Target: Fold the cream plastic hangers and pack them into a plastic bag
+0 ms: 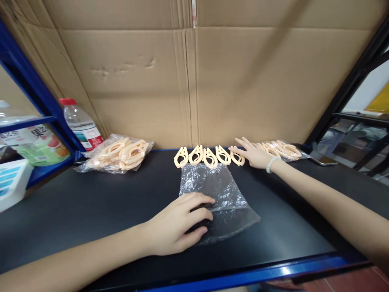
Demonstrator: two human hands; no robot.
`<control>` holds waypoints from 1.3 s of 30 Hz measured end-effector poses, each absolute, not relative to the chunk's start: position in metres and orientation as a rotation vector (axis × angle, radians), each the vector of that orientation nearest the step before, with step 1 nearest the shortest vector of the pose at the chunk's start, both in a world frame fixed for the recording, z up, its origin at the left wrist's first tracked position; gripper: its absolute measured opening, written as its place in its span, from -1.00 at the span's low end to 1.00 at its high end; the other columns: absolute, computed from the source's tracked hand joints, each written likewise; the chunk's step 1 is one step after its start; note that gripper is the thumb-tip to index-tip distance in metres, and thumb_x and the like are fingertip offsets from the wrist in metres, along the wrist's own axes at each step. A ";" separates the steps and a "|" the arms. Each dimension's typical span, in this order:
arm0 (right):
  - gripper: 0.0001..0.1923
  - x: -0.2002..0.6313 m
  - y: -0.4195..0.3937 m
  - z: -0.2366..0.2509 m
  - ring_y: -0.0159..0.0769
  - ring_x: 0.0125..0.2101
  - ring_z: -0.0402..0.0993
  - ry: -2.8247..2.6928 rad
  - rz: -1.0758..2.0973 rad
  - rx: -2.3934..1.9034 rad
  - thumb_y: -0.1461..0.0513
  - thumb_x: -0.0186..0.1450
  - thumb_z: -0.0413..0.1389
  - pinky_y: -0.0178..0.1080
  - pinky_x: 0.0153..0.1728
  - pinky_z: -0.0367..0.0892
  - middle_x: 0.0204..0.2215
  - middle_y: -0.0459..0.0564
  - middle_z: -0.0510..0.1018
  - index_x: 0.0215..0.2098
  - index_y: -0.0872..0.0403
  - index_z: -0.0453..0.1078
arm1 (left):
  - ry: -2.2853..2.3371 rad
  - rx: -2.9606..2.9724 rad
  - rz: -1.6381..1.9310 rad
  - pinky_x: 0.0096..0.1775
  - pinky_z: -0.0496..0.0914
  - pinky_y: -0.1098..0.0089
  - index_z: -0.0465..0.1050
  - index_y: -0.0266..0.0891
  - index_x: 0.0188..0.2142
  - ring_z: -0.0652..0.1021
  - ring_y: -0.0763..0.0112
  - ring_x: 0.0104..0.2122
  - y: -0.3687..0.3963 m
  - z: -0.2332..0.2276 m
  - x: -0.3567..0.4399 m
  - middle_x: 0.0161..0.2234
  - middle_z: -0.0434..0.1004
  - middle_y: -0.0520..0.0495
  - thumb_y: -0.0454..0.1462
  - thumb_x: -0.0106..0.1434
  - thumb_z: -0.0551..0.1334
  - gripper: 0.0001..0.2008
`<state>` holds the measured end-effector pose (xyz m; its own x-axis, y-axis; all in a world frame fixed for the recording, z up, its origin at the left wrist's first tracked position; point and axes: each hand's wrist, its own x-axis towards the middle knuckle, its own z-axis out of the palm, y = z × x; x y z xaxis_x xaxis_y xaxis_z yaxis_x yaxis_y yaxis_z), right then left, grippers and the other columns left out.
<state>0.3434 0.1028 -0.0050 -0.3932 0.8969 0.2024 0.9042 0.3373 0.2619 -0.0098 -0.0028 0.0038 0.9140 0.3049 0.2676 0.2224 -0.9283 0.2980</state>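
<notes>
A clear plastic bag [223,190] lies flat on the dark tabletop in front of me. My left hand [179,221] rests on its left side with the fingers apart and slightly curled, gripping nothing. Beyond the bag's far end, several peach-coloured folded plastic hangers [210,158] lie in a row. My right hand [249,154], fingers spread, is at the right end of that row. Its fingertips are over or touching the rightmost hanger [237,157]; I cannot tell whether they press on it. A bracelet circles the right wrist.
Bagged hangers [124,153] lie at the back left, and another bag of hangers [282,150] is behind my right wrist. A phone-like object [323,160] lies further right. A red-capped bottle [82,125] stands at the left by a blue frame. Cardboard [136,81] walls the back.
</notes>
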 end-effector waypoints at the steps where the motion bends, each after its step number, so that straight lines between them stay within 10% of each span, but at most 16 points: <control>1: -0.07 0.344 0.105 -0.005 0.12 0.32 -0.23 -2.590 -0.500 -1.730 0.62 0.02 -0.11 0.19 0.14 0.12 0.36 0.11 -0.10 0.31 -0.06 0.05 | 0.394 2.815 0.450 0.11 0.30 0.18 0.36 -0.19 -0.07 0.36 0.18 0.09 -0.003 0.004 -0.010 0.12 0.32 -0.18 -0.33 0.30 0.10 -0.78; 6: -0.34 0.347 0.092 0.003 0.19 0.30 -0.14 -2.638 -0.361 -1.709 0.53 0.07 -0.03 0.24 0.12 0.10 0.30 0.14 0.10 0.12 0.06 0.31 | 0.384 2.826 0.453 0.14 0.27 0.16 0.34 -0.19 0.02 0.34 0.18 0.12 -0.002 0.003 -0.010 0.13 0.33 -0.18 -0.32 0.31 0.09 -0.72; 11: -0.50 0.355 0.051 0.020 -0.09 -0.18 0.50 -2.606 -0.036 -1.772 0.45 0.01 0.04 -0.13 -0.19 0.40 -0.15 0.11 0.54 -0.07 0.13 0.42 | 0.379 2.827 0.448 0.15 0.27 0.14 0.31 -0.21 0.06 0.32 0.18 0.13 -0.002 0.002 -0.010 0.12 0.34 -0.18 -0.33 0.30 0.09 -0.67; 19: -0.66 0.356 0.000 0.040 -0.22 -0.35 0.49 -2.470 0.365 -1.447 0.15 0.32 -0.04 -0.20 -0.33 0.41 -0.30 0.04 0.58 -0.08 0.07 0.47 | 0.357 2.831 0.479 0.12 0.28 0.13 0.31 -0.22 0.05 0.35 0.17 0.10 -0.002 0.001 -0.010 0.11 0.36 -0.19 -0.30 0.30 0.11 -0.68; 31: -0.73 0.260 -0.111 0.052 -0.26 -0.28 0.56 -2.303 -0.326 -1.070 0.28 0.34 0.05 -0.26 -0.29 0.47 -0.22 -0.09 0.60 -0.02 -0.11 0.39 | 0.326 2.806 0.481 0.15 0.23 0.10 0.16 -0.21 0.19 0.32 0.14 0.14 -0.004 0.002 -0.010 0.16 0.30 -0.20 -0.31 0.24 0.15 -0.48; 39: -0.60 0.200 -0.119 0.028 -0.07 -0.38 0.54 -2.477 -0.949 -1.023 0.39 0.24 -0.12 -0.16 -0.51 0.48 -0.21 0.27 0.60 -0.07 0.30 0.46 | 0.334 2.800 0.550 0.17 0.21 0.02 -0.06 -0.17 0.29 0.25 0.08 0.21 -0.006 0.001 -0.009 0.25 0.17 -0.24 -0.32 0.18 0.18 -0.29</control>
